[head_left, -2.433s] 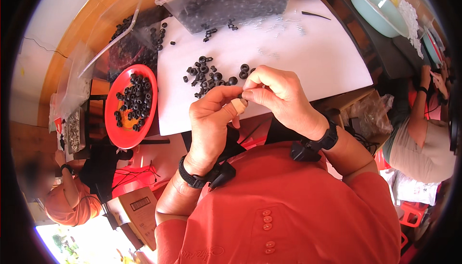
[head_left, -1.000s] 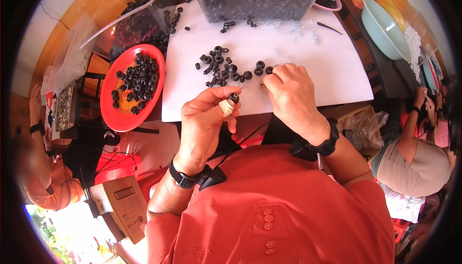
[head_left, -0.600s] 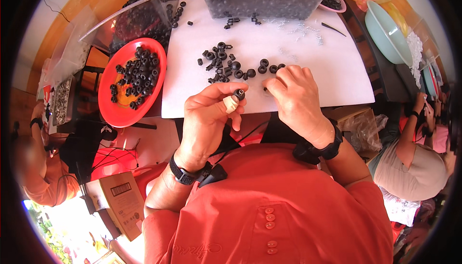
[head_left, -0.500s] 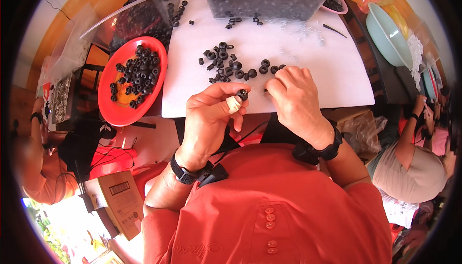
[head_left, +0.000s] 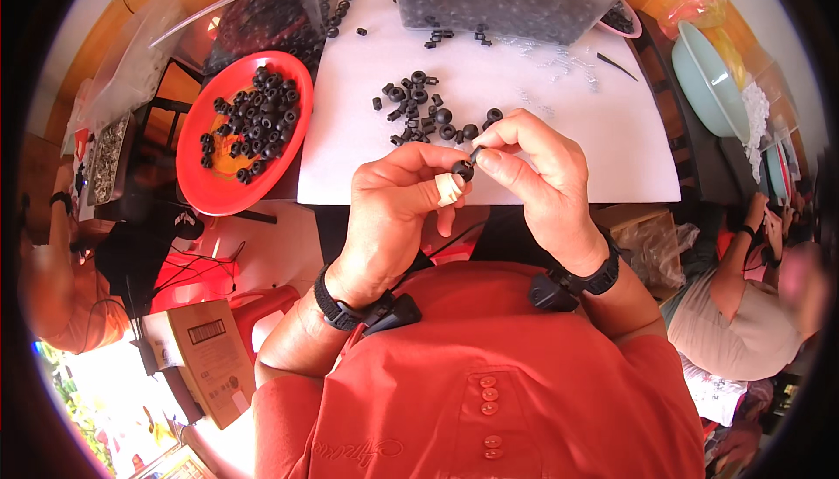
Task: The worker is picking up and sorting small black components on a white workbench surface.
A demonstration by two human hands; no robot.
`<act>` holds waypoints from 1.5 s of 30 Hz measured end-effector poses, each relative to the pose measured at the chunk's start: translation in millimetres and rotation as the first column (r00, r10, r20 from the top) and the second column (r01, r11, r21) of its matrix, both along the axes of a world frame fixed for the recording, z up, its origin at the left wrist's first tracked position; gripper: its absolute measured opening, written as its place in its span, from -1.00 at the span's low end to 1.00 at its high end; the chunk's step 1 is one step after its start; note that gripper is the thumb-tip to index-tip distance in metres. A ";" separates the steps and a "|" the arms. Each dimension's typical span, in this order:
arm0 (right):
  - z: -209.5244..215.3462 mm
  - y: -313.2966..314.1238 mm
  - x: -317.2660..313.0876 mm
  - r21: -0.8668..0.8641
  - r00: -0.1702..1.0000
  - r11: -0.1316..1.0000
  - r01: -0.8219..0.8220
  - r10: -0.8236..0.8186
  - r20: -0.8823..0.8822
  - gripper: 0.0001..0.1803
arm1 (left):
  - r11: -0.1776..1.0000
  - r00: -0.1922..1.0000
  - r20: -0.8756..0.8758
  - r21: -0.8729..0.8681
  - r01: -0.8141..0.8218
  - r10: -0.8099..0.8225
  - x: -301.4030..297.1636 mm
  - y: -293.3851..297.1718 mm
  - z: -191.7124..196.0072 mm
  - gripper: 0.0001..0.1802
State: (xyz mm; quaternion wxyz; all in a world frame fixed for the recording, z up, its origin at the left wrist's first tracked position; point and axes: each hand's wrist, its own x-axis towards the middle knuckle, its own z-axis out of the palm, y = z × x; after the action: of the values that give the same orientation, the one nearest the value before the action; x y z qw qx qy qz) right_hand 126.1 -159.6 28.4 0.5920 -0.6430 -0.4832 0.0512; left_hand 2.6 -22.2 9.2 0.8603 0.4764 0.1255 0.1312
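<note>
Seemingly midway: left hand (head_left: pixel 389 204), fingers pinching round black part (head_left: pixel 462 170); right hand (head_left: pixel 552 183), fingers narrow on small dark bit (head_left: pixel 475 155) against it; loose black pieces (head_left: pixel 443 116) untouched on surface (head_left: pixel 629 151).

Bright glare (head_left: pixel 109 378) fills the lower left, below a pale wall (head_left: pixel 74 46).

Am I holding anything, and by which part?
Left hand: a round black piece, held by its sides between thumb and forefinger. Right hand: a small dark piece, pinched at the fingertips; which part, I can't tell.
</note>
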 end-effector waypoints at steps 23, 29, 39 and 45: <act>-12.2 19.2 -13.0 0.042 0.994 0.998 0.055 -0.059 0.093 -0.94 | 0.988 0.990 0.003 -0.073 -0.140 0.140 -0.5 -2.7 -4.9 -0.82; -16.5 20.2 -12.3 0.123 0.925 0.988 0.095 -0.133 0.355 -0.90 | 0.985 0.988 -0.002 -0.080 -0.154 0.154 -3.4 -3.2 -8.4 -0.83; -7.6 14.4 -6.2 0.005 0.856 0.996 0.084 -0.075 0.512 -0.83 | 0.986 0.986 -0.032 -0.048 -0.163 0.161 -4.2 -6.6 -7.2 -0.83; -16.6 16.2 -10.7 -0.033 0.923 0.994 0.105 -0.085 0.375 -0.80 | 0.983 0.983 -0.060 -0.042 -0.177 0.175 -3.1 -7.7 -7.6 -0.85</act>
State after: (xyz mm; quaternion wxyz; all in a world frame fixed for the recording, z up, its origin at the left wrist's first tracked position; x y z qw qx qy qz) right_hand 115.4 -143.3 11.8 0.4742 -0.6788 -0.5537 -0.0879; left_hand -0.5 -29.9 1.6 0.8525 0.4463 0.1944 0.1902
